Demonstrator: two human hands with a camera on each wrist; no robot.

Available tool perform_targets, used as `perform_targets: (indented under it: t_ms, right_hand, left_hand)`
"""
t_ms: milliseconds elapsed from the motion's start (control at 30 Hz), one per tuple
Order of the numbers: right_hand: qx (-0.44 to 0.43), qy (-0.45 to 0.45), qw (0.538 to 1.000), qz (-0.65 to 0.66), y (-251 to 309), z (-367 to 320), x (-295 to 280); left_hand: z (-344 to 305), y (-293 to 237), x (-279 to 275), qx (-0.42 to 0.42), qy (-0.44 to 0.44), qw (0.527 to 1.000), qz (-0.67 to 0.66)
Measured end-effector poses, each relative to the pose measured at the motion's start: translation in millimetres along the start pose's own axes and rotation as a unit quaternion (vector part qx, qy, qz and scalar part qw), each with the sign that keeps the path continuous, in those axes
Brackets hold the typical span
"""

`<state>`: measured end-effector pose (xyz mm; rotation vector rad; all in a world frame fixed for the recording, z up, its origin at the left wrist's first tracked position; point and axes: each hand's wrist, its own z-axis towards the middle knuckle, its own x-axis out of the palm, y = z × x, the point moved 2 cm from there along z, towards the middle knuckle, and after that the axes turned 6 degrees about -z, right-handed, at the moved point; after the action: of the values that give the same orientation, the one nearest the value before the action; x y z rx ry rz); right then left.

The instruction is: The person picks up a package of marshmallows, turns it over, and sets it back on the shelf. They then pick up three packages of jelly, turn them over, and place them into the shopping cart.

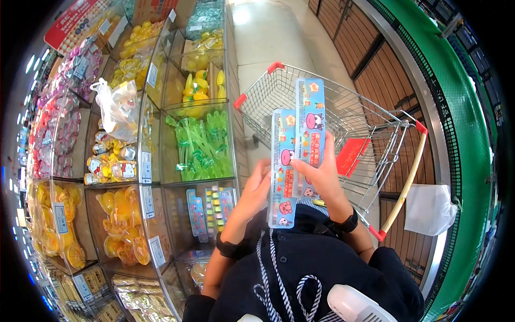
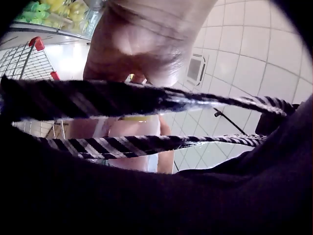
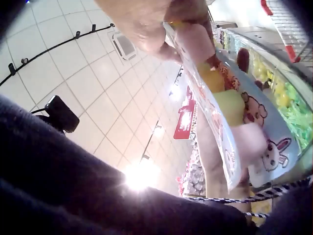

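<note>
My right hand (image 1: 322, 172) grips two long light-blue candy packs with cartoon animal faces, its thumb across the printed front. The right pack (image 1: 310, 99) stands higher and overlaps the left pack (image 1: 282, 209). In the right wrist view, rounded pastel pieces (image 3: 230, 105) bulge between the printed sheets under the right hand (image 3: 151, 24). My left hand (image 1: 252, 190) is at the left pack's long edge, its fingertips partly hidden there; I cannot tell whether they pinch it. Dark striped drawstrings (image 2: 122, 147) cross the left wrist view below the left hand (image 2: 142, 44).
Clear bins on the left hold green candy sticks (image 1: 204, 145), yellow fruit-shaped candies (image 1: 196, 86) and orange cups (image 1: 126, 225). Similar blue packs (image 1: 197, 214) lie in a lower bin. Ahead stands a wire shopping cart (image 1: 370, 115); a white bag (image 1: 429, 209) hangs at right.
</note>
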<state>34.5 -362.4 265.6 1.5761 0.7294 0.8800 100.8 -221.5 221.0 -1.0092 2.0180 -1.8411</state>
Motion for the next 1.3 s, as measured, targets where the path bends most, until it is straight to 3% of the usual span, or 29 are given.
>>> perform_targets:
  t_ms: [133, 233, 333, 533, 733, 833, 933, 1133, 1300]
  right_hand:
    - [-0.020, -0.001, 1.000, 0.009, -5, 1, 0]
    - [-0.022, -0.010, 1.000, -0.003, -7, 1, -1]
    - [-0.037, -0.010, 0.999, -0.006, -10, 2, -1]
    - [-0.035, 0.010, 0.999, -0.032, -10, 1, -2]
    - [-0.034, -0.028, 0.999, -0.032, -14, 2, -4]
    - [-0.025, -0.056, 0.998, -0.019, -11, 4, -10]
    - [-0.034, -0.087, 0.995, -0.026, -12, 5, -14]
    - [-0.021, -0.081, 0.996, -0.024, -13, 5, -17]
    - [-0.024, -0.093, 0.995, -0.002, -13, 5, -15]
  left_hand:
    - [-4, -1, 3, -0.022, 0.021, 0.993, -0.114]
    - [-1, 5, 2, 0.036, 0.039, 0.991, -0.120]
    - [-2, 3, 1, 0.009, 0.037, 0.999, 0.014]
    - [0, 3, -2, -0.013, 0.015, 1.000, -0.004]
    - [-2, 1, 1, -0.023, -0.027, 0.992, -0.122]
    - [-3, 2, -4, 0.011, -0.042, 0.982, -0.182]
    - [-2, 11, -15, -0.020, -0.005, 0.979, -0.204]
    - [-4, 15, -19, -0.061, -0.040, 0.951, -0.301]
    - [-3, 18, -24, -0.032, -0.079, 0.951, -0.296]
